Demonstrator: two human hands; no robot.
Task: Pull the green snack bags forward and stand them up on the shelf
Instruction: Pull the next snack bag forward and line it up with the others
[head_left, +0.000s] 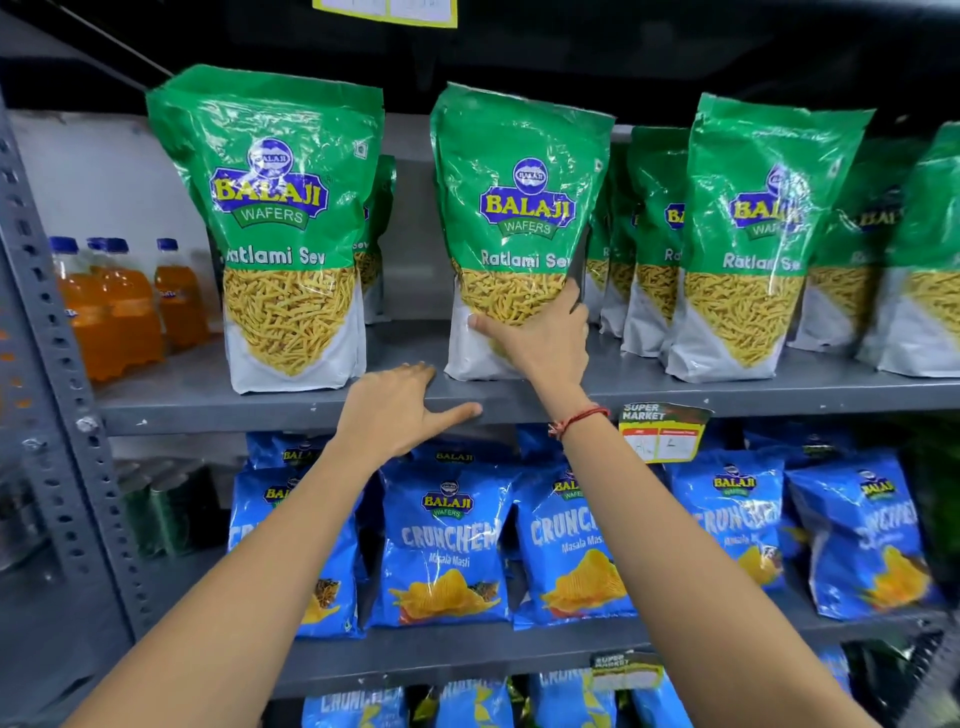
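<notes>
Green Balaji Ratlami Sev bags stand upright along the front of a grey metal shelf (208, 400). My right hand (540, 338), with a red thread at the wrist, grips the lower right side of the middle green bag (519, 182), thumb across its front. My left hand (400, 410) rests on the shelf's front lip just left of that bag, fingers apart and holding nothing. Another green bag (275, 208) stands at the left and a third (753, 228) at the right. More green bags (649, 234) stand further back behind them.
Orange drink bottles (119, 306) with blue caps stand at the shelf's left end beside a perforated grey upright (47, 364). Blue Crunchem bags (447, 540) fill the shelf below. A yellow price tag (660, 434) hangs on the shelf edge right of my right wrist.
</notes>
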